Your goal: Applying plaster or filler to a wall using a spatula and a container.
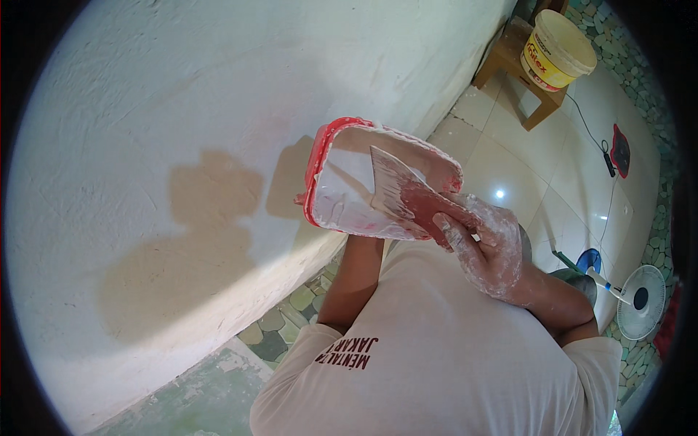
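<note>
In my right hand (498,251), closed and smeared with white putty, is a wide putty knife (407,192). Its coated blade tilts over a white plastic tub (349,200) with a red rim. Smooth white putty lies inside the tub, and more is smeared along its walls and edge. My left forearm (356,280) reaches up under the tub. My left hand is hidden behind it, so its fingers cannot be made out. The tub is held up in front of my chest, close to the wall.
A pale plastered wall (145,109) fills the left, with shadows on it. At the far right a paint bucket (556,54) stands on a wooden stool (509,62). A white fan (640,301), a cable and a red-and-black object (619,150) are on the tiled floor (509,145).
</note>
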A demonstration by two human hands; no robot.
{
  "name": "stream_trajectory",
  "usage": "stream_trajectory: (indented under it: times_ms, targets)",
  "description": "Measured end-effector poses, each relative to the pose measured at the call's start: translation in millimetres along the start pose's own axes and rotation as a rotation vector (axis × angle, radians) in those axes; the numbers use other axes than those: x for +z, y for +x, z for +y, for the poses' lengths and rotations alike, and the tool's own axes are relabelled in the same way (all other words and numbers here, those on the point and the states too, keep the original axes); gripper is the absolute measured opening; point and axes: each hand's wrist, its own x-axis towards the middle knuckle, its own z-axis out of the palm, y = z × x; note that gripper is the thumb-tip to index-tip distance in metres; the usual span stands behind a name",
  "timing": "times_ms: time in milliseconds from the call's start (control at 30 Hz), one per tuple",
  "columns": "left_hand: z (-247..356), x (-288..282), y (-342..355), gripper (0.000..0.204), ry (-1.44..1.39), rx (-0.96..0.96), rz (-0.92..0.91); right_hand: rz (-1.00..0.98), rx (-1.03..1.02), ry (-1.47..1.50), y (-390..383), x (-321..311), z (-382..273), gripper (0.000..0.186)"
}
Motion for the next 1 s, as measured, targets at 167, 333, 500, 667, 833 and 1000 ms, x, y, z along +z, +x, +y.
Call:
stream_trajectory:
  times_ms: [167,333,500,667,833,1000]
  targets:
    - [14,-5,-16,0.063,-0.004,0.024,-0.019,0.027,-0.065,0.068,-7,31,-5,0.021]
    - [16,-1,-28,0.064,-0.001,0.024,-0.02,0.045,0.121,0.349,-11,35,-11,0.021]
    - [15,-3,-32,0.065,0.008,0.0,-0.024,0.04,0.102,0.312,-10,37,-10,0.02]
    - [12,2,-37,0.066,0.015,-0.031,-0.03,0.048,0.039,0.288,-13,30,-14,0.02]
    - [15,6,-42,0.067,0.032,-0.037,-0.054,0.066,0.115,0.476,-14,40,-16,0.021]
    - [22,8,-48,0.068,0.133,0.097,-0.062,0.233,0.154,0.779,-17,61,-11,0.023]
